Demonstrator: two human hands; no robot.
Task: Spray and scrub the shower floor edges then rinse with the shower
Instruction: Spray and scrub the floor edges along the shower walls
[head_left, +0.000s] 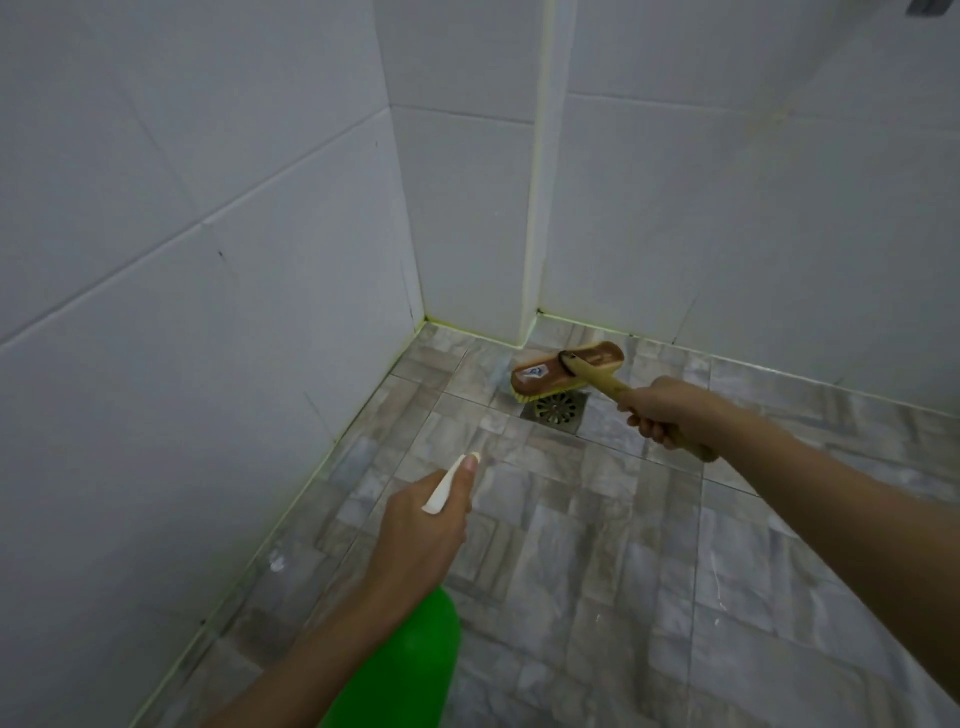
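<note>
The right hand (665, 410) is curled tight round the wooden handle (602, 382) of a scrub brush (566, 369). The brush's brown head sits just ahead of that hand and a little to its left, yellow bristles down on the shower floor (623, 571). From here the head lies along the far rim of the metal drain (558, 410), close to the foot of the jutting wall corner (540, 208). The left hand (421, 525) is nearer me and lower. It grips the neck of a green spray bottle (410, 660), with a fingertip lying along the white nozzle (449, 483). The nozzle points forward, toward the floor between the two hands. The bottle's green body hangs below that wrist. To the left of the left hand runs the floor edge (291, 504), a yellowish line where grey floor tiles meet the white wall tiles (208, 234).
</note>
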